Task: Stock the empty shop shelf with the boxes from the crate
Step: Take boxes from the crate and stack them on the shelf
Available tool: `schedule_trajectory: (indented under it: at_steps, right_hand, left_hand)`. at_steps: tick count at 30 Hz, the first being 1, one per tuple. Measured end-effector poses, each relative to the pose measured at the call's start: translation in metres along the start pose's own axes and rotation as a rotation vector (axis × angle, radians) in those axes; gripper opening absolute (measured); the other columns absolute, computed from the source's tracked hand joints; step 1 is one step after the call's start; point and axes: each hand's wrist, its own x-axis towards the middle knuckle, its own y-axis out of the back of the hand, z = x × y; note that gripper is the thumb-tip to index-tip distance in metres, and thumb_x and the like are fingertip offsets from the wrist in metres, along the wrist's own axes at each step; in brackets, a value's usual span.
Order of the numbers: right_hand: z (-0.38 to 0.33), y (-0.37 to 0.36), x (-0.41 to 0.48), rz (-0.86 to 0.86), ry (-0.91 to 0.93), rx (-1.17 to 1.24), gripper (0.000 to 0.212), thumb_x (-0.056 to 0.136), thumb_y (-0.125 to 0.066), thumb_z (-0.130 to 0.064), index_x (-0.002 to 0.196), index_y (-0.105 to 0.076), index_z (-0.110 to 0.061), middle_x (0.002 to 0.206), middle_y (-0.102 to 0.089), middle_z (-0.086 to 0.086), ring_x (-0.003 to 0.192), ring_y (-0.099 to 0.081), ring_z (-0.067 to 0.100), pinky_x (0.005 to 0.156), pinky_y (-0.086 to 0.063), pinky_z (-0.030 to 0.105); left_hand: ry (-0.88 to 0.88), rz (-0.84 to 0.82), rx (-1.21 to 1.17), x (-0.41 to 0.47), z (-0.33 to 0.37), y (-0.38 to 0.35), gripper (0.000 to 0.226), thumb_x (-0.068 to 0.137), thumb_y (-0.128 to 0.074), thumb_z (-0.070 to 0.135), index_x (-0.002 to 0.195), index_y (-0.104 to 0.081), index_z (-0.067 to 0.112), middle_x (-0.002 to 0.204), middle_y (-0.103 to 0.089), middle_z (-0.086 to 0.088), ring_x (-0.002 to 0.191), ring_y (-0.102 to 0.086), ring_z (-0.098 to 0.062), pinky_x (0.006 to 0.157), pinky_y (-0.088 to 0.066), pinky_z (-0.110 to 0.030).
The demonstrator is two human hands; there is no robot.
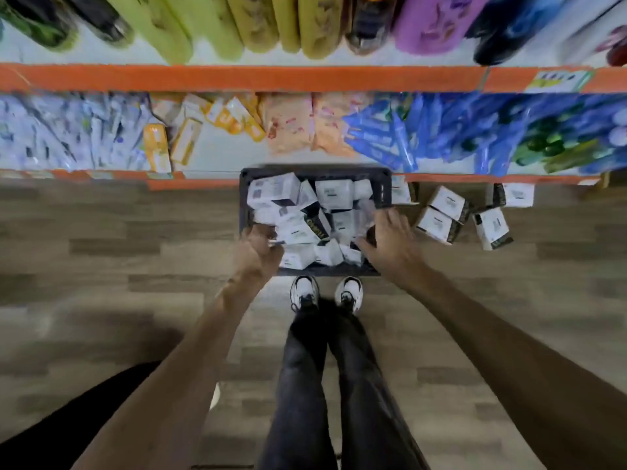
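A dark plastic crate (245,198) stands on the floor against the shelving, piled with several small white boxes (334,195), some with black sides. My left hand (259,251) is at the crate's near left corner, its fingers curled over the rim. My right hand (390,237) lies over the crate's right rim, fingers stretched forward and thumb pointing into the crate. More white boxes (444,202) sit low down to the right of the crate, below the orange shelf edge (475,179); one box (492,228) lies tilted.
The shelf above holds blue packets (400,137), orange pouches (288,123), yellow boxes (156,147) and pale packets (51,130). Higher up stand coloured bottles (431,25). My feet in white shoes (305,293) are just behind the crate on the wood-pattern floor (118,232).
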Motion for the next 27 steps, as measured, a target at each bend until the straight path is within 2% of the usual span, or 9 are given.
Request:
schedule_trajectory:
  at_steps: [3,6,9,11,14,18,22,24,27]
  right_hand:
    - [0.032,-0.070,0.036,-0.074,-0.036,0.065,0.049,0.090,-0.057,-0.035,0.128,-0.044,-0.008,0.129,-0.043,0.018,0.119,-0.040,0.036,0.096,-0.039,0.046]
    - [0.058,-0.139,0.073,-0.141,-0.037,0.084,0.052,0.088,-0.060,-0.033,0.130,-0.042,-0.008,0.130,-0.044,0.016,0.120,-0.041,0.036,0.096,-0.039,0.045]
    - [0.079,-0.200,0.105,-0.217,-0.040,0.111,0.054,0.088,-0.061,-0.034,0.130,-0.040,-0.009,0.131,-0.044,0.015,0.121,-0.041,0.034,0.096,-0.039,0.043]
    - [0.090,-0.235,0.126,-0.236,-0.041,0.137,0.055,0.086,-0.062,-0.036,0.129,-0.039,-0.010,0.131,-0.045,0.014,0.120,-0.044,0.033,0.095,-0.042,0.046]
    - [0.098,-0.277,0.157,-0.239,-0.061,0.162,0.060,0.086,-0.064,-0.037,0.131,-0.037,-0.008,0.132,-0.046,0.015,0.121,-0.045,0.034,0.097,-0.042,0.046]
    - [0.095,-0.311,0.193,-0.216,-0.055,0.195,0.072,0.086,-0.066,-0.036,0.137,-0.030,0.000,0.137,-0.040,0.021,0.127,-0.039,0.036,0.104,-0.036,0.046]
    - [0.087,-0.329,0.223,-0.154,-0.060,0.348,0.073,0.076,-0.072,-0.036,0.130,-0.035,-0.004,0.130,-0.045,0.016,0.121,-0.042,0.034,0.098,-0.040,0.049]
    - [0.083,-0.331,0.232,-0.154,-0.063,0.418,0.078,0.071,-0.071,-0.038,0.133,-0.034,-0.008,0.131,-0.046,0.013,0.123,-0.042,0.032,0.100,-0.039,0.051]
    - [0.079,-0.331,0.238,-0.149,-0.084,0.437,0.081,0.065,-0.066,-0.044,0.133,-0.036,-0.011,0.133,-0.044,0.012,0.124,-0.041,0.033,0.101,-0.039,0.052]
  left_hand:
    - [0.080,-0.083,-0.023,0.044,-0.039,-0.063,0.035,0.081,-0.061,0.013,0.116,-0.057,0.007,0.115,-0.056,-0.012,0.104,-0.055,-0.028,0.076,-0.041,-0.028]
    - [0.133,-0.191,0.018,0.089,-0.075,-0.123,0.042,0.082,-0.064,0.018,0.120,-0.051,0.008,0.116,-0.052,-0.009,0.099,-0.053,-0.025,0.071,-0.039,-0.029]
    - [0.161,-0.248,0.107,0.126,-0.103,-0.177,0.055,0.082,-0.067,0.025,0.129,-0.045,0.006,0.131,-0.044,-0.017,0.116,-0.048,-0.033,0.085,-0.045,-0.039]
    - [0.200,-0.257,0.168,0.147,-0.116,-0.205,0.067,0.082,-0.067,0.032,0.136,-0.036,0.007,0.138,-0.035,-0.018,0.125,-0.040,-0.037,0.096,-0.044,-0.046]
    - [0.289,-0.251,0.232,0.173,-0.128,-0.236,0.082,0.077,-0.071,0.043,0.136,-0.027,0.006,0.137,-0.029,-0.019,0.126,-0.033,-0.038,0.096,-0.040,-0.047]
    - [0.363,-0.218,0.252,0.200,-0.138,-0.260,0.091,0.067,-0.075,0.047,0.133,-0.025,0.009,0.135,-0.028,-0.018,0.125,-0.031,-0.038,0.097,-0.038,-0.046]
    - [0.346,-0.237,0.235,0.211,-0.148,-0.270,0.090,0.068,-0.075,0.047,0.134,-0.025,0.014,0.136,-0.024,-0.014,0.119,-0.032,-0.038,0.073,-0.035,-0.040]
    - [0.281,-0.254,0.191,0.212,-0.152,-0.271,0.087,0.070,-0.074,0.044,0.137,-0.027,0.018,0.139,-0.021,-0.009,0.114,-0.035,-0.035,0.069,-0.035,-0.036]
    - [0.184,-0.258,0.179,0.212,-0.154,-0.267,0.083,0.069,-0.076,0.039,0.137,-0.031,0.021,0.138,-0.023,-0.007,0.115,-0.041,-0.036,0.080,-0.045,-0.041]
